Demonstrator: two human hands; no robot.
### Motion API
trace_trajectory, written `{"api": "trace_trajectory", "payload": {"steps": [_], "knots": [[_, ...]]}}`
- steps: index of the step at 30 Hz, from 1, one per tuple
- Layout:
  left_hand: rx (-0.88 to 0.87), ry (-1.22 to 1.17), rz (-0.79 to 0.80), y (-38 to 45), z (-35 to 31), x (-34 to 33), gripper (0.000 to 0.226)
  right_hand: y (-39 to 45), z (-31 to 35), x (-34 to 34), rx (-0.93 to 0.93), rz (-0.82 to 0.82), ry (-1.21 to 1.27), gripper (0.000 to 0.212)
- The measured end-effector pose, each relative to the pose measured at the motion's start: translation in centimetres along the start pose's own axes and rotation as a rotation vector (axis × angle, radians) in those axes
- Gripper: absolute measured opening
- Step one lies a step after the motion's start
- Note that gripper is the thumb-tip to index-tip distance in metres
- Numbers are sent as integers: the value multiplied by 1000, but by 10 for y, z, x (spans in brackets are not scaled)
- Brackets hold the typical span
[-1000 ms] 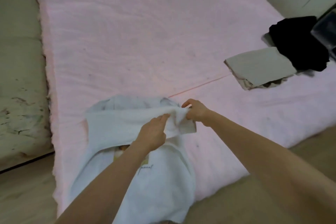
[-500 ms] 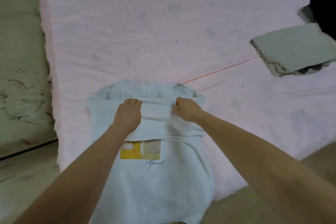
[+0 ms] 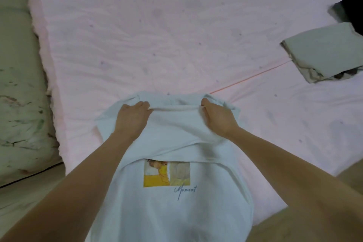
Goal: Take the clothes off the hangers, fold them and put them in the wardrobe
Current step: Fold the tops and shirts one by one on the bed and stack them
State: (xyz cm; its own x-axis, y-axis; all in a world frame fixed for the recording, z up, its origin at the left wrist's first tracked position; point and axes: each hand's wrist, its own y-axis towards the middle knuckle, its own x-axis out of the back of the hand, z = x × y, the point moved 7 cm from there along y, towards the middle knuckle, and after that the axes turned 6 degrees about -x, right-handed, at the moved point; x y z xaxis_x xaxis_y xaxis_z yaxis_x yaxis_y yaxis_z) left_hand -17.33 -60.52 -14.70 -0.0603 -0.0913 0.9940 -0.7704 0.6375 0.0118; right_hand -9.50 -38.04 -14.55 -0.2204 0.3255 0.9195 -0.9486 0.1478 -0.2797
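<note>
From twelve round to ten o'clock I see bare pink blanket (image 3: 157, 25), open for reaching. At two o'clock a folded grey cloth (image 3: 322, 49) and a black garment (image 3: 353, 4) block the way. The cushion (image 3: 17, 84) borders nine o'clock.

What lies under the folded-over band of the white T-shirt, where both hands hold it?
The white T-shirt lies on the pink bed cover. The left hand and right hand grip its folded edge. Below the fold a printed picture shows; its top edge is covered.
</note>
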Motion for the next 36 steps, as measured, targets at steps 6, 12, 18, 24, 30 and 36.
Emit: {"api": "trace_trajectory", "payload": {"steps": [6, 12, 18, 24, 30, 36], "knots": [[-61, -62, -185, -4, -12, -1, 20, 27, 21, -4, -7, -333, -145, 25], [-80, 66, 190, -49, -19, -79, 83, 12, 17, -71, 85, -166, -268, 61], [18, 67, 265, -42, 3, -128, 93, 40, -17, -121, -8, -38, -296, 66], [52, 17, 349, -52, -10, -100, 88, 7, 15, -83, 21, -142, -234, 64], [-115, -48, 300, -154, -69, -68, 73, -132, 56, -104, 264, -82, -113, 44], [-381, -15, 464, -293, -128, -83, 77, -260, 41, -147, 355, 48, -214, 37]]}}
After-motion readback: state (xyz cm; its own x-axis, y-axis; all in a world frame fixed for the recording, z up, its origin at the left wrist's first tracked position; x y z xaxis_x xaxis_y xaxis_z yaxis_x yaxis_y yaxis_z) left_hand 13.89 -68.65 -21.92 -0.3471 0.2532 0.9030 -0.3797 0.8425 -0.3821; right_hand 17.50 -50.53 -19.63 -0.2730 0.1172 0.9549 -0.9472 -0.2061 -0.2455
